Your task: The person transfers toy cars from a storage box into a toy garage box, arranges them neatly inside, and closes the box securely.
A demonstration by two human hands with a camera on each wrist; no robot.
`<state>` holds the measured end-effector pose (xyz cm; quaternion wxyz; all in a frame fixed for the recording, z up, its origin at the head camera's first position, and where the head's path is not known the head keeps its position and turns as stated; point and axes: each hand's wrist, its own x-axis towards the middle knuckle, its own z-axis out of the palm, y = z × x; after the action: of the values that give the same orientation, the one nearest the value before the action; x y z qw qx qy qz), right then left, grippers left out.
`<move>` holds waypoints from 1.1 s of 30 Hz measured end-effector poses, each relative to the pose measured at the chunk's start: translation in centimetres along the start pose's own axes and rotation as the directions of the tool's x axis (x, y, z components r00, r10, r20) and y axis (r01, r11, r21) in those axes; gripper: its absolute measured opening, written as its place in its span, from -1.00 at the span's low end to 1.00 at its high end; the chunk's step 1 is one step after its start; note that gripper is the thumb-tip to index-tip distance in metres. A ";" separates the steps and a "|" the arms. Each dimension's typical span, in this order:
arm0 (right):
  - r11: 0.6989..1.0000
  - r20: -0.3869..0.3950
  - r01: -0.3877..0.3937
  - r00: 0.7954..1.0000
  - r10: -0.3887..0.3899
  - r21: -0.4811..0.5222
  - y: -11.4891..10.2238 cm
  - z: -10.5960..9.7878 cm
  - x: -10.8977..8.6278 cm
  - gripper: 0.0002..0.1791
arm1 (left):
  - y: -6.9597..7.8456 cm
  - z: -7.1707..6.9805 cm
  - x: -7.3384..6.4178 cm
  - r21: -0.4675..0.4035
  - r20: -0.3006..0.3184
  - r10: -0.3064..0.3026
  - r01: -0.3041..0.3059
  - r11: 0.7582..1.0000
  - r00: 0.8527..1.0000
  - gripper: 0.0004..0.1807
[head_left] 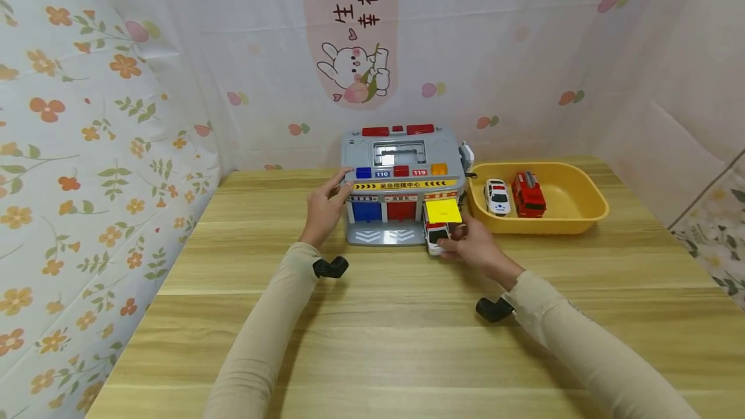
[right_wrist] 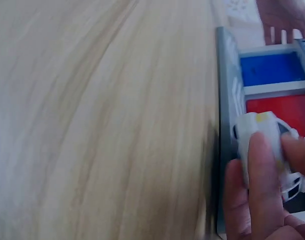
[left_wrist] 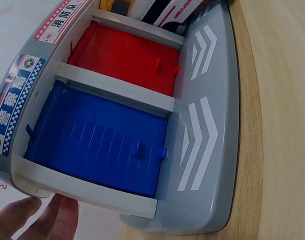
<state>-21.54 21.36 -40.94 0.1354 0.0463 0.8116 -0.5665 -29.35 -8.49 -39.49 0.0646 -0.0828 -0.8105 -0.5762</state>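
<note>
A grey toy emergency station [head_left: 354,150] stands on the table, with blue [head_left: 367,211] and red [head_left: 401,211] garage doors down and a yellow door [head_left: 443,211] raised. My left hand [head_left: 323,215] rests its fingers against the station's left side; in the left wrist view, fingertips [left_wrist: 62,212] touch the wall beside the blue door. My right hand [head_left: 477,247] grips a white toy ambulance [head_left: 436,238] between thumb and fingers. The ambulance sits at the opening under the yellow door, one end tucked beneath it. Its lettering shows in the left wrist view.
Right of the station stands a yellow tray [head_left: 573,202] holding a white police car [head_left: 497,198] and a red fire truck [head_left: 528,194]. A patterned cloth [head_left: 256,63] hangs behind the wooden table [head_left: 384,341].
</note>
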 end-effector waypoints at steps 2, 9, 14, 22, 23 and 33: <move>1.000 0.012 -0.008 1.000 0.008 0.018 0.0 -0.1 -0.1 -0.30 | 0.0 0.0 0.0 -0.002 0.004 -0.003 0.003 1.000 1.000 -0.62; 0.976 -0.067 0.032 0.997 -0.048 -0.214 -0.2 -0.3 -0.2 -0.60 | 0.0 0.1 0.1 0.004 -0.002 -0.006 0.006 1.000 1.000 -0.62; 0.948 -0.075 0.052 0.994 -0.080 -0.315 -0.1 -0.4 -0.4 -0.81 | -0.1 0.2 0.2 0.001 0.002 0.003 -0.003 1.000 1.000 -0.62; 0.932 0.025 0.107 0.994 -0.104 -0.347 0.1 -0.1 -0.8 -0.72 | 0.0 0.1 0.1 0.000 -0.008 0.010 -0.010 1.000 1.000 -0.63; 0.937 0.022 0.097 0.995 -0.096 -0.336 0.1 -0.1 -0.8 -0.71 | -0.1 0.1 0.2 -0.003 -0.004 0.010 -0.010 1.000 1.000 -0.63; 0.921 0.065 0.092 0.995 -0.072 -0.378 0.1 0.0 -1.0 -0.38 | -0.3 0.2 0.1 0.008 -0.002 0.008 -0.008 1.000 1.000 -0.62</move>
<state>-20.60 21.48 -40.72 0.1383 -0.0291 0.9035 -0.4046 -29.53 -8.42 -39.77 0.0680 -0.0853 -0.8124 -0.5729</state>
